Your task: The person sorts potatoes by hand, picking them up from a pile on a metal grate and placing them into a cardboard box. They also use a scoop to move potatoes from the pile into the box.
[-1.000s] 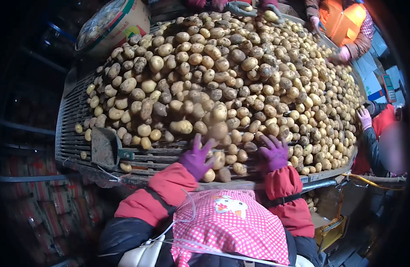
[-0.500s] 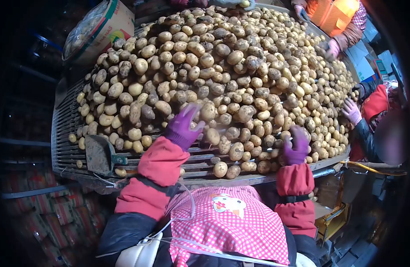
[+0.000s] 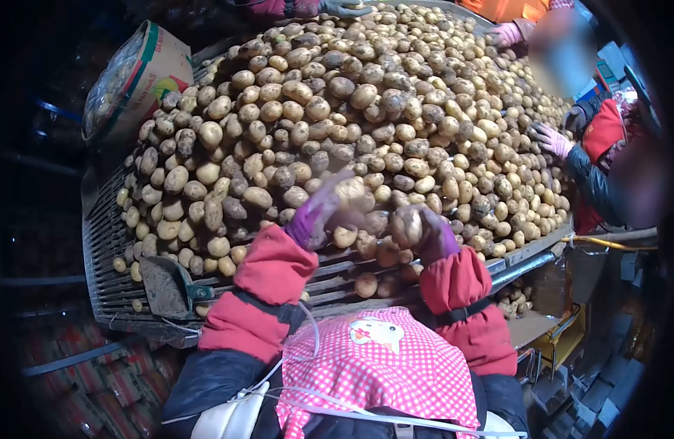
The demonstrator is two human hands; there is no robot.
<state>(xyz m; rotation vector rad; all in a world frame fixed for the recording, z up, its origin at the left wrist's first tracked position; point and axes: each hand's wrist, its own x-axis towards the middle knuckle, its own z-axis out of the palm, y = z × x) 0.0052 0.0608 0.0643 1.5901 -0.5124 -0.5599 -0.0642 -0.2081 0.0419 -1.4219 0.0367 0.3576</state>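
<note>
My left hand [image 3: 321, 211], in a purple glove, reaches into the front of the potato heap [image 3: 293, 139]. Its fingers are stretched out and blurred by motion, alongside a blurred potato [image 3: 353, 192]. To its right, my right hand [image 3: 433, 233] wears a similar glove and curls round a potato [image 3: 406, 225], palm turned inward. Between the two hands more potatoes lie at the heap's edge. Below them, a loose potato [image 3: 365, 284] sits on the slatted rack [image 3: 329, 274] near the front rail.
A metal scoop [image 3: 163, 287] with a green handle lies at the rack's front left. Behind it stands a banana carton [image 3: 161, 69]. Co-workers' gloved hands [image 3: 552, 140] touch the heap at the right and far side. A yellow cord [image 3: 607, 243] runs off right.
My right hand has moved left and inward, and its spread fingers have curled round a potato. The left hand has shifted slightly right and down. Loose potatoes at the front edge have been cleared away.
</note>
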